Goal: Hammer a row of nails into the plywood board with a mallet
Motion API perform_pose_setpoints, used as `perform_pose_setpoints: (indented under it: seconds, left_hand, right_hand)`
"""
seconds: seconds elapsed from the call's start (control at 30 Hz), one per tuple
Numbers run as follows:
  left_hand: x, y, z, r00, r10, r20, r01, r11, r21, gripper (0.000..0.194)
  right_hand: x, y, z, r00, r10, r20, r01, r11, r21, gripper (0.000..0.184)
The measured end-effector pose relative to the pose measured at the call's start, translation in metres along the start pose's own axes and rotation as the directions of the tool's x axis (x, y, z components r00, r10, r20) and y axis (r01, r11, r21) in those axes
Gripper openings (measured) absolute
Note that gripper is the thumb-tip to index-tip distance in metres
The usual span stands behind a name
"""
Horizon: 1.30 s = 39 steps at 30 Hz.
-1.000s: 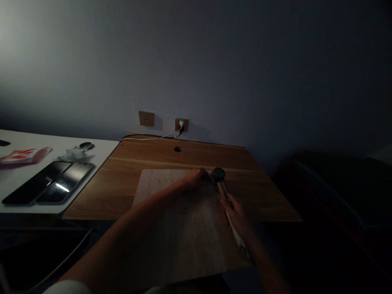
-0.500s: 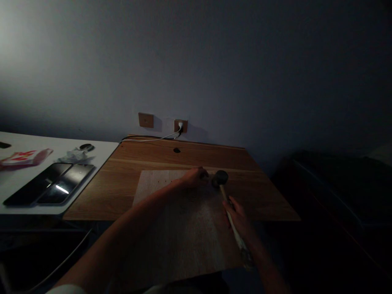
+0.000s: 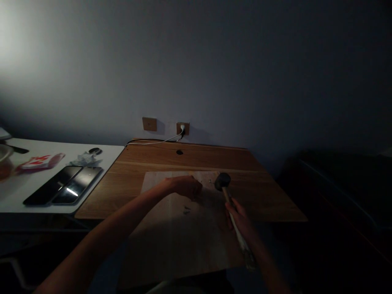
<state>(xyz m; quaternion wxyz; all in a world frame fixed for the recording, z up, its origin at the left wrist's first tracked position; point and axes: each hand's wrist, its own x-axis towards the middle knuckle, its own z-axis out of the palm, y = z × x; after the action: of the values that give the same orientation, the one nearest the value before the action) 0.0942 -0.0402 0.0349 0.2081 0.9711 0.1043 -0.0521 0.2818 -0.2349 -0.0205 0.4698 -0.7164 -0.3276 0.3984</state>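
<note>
My right hand (image 3: 238, 214) is wrapped round the handle of a rubber mallet (image 3: 222, 181). Its dark head hangs over the right far part of a pale wooden board (image 3: 171, 232). Low over the board, my left hand (image 3: 187, 187) has its fingers bent down and drawn together; what they pinch, if anything, is hidden. Just below it on the board lie a few small dark pieces (image 3: 186, 210), too dim to name. A tiny light-coloured bit (image 3: 210, 181) shows near the board's far edge, left of the mallet head.
The board rests on a brown wooden desk (image 3: 263, 192). To the left, a white table (image 3: 116, 152) bears two dark flat devices (image 3: 73, 188), a red-and-white packet (image 3: 39, 161) and crumpled plastic (image 3: 85, 159). Cables (image 3: 153, 142) run to a wall socket (image 3: 183, 128).
My left hand has come back from the board's far edge towards me and slightly left, near the small dark pieces. The mallet stays in my right hand. The view has shifted slightly.
</note>
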Motion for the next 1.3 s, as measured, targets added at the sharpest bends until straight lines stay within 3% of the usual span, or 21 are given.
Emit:
perform_pose_setpoints:
  seconds: [0.1,0.2,0.33,0.43,0.5,0.6,0.67,0.73,0.83,1.07,1.3]
  left_hand:
    - [0.002,0.006,-0.003,0.999,0.025,0.044,-0.028,0.998,0.063,0.015]
    - [0.001,0.012,-0.002,0.999,0.047,0.019,-0.049,0.983,0.177,0.016]
    - [-0.003,0.015,0.002,1.0,0.031,-0.003,-0.029,0.973,0.229,0.01]
    - [0.001,0.007,0.004,0.998,0.018,-0.058,-0.008,0.987,0.161,0.014]
    - [0.008,-0.004,0.005,0.987,0.005,-0.161,0.003,0.999,0.054,0.02]
    - [0.025,-0.023,0.012,0.933,-0.078,-0.352,0.026,0.988,-0.151,0.025]
    - [0.036,-0.034,0.019,0.891,-0.16,-0.425,0.063,0.97,-0.235,0.024]
    - [0.042,-0.04,0.027,0.872,-0.201,-0.446,0.09,0.962,-0.257,0.025]
    - [0.043,-0.042,0.034,0.877,-0.192,-0.44,0.096,0.968,-0.232,0.028]
    - [0.044,-0.039,0.037,0.86,-0.205,-0.467,0.127,0.973,-0.192,0.028]
    - [0.046,-0.041,0.045,0.819,-0.3,-0.489,0.152,0.936,-0.319,0.024]
  right_hand:
    - [0.002,0.003,-0.001,0.999,0.022,-0.028,-0.022,1.0,-0.022,0.058]
    - [0.002,0.003,-0.001,0.998,0.038,-0.047,-0.039,0.999,-0.027,0.063]
    - [0.0,-0.001,0.001,0.999,0.022,-0.037,-0.022,1.0,0.003,0.051]
    - [-0.001,-0.003,0.003,1.0,0.0,-0.017,0.001,1.0,0.019,0.045]
    - [-0.001,-0.004,0.003,1.0,-0.013,-0.012,0.013,1.0,0.025,0.044]
    - [-0.002,-0.005,0.004,1.0,-0.012,-0.021,0.013,1.0,0.015,0.043]
    - [-0.003,-0.007,0.004,1.0,-0.01,-0.022,0.01,1.0,0.022,0.042]
    - [-0.003,-0.008,0.005,1.0,-0.002,-0.021,0.003,0.999,0.041,0.043]
    - [-0.003,-0.007,0.005,1.0,0.011,-0.029,-0.01,0.999,0.049,0.043]
    - [-0.001,-0.004,0.004,0.999,-0.026,-0.033,0.027,0.999,0.034,0.044]
    - [-0.001,-0.005,0.003,0.999,0.006,-0.04,-0.005,0.999,0.035,0.052]
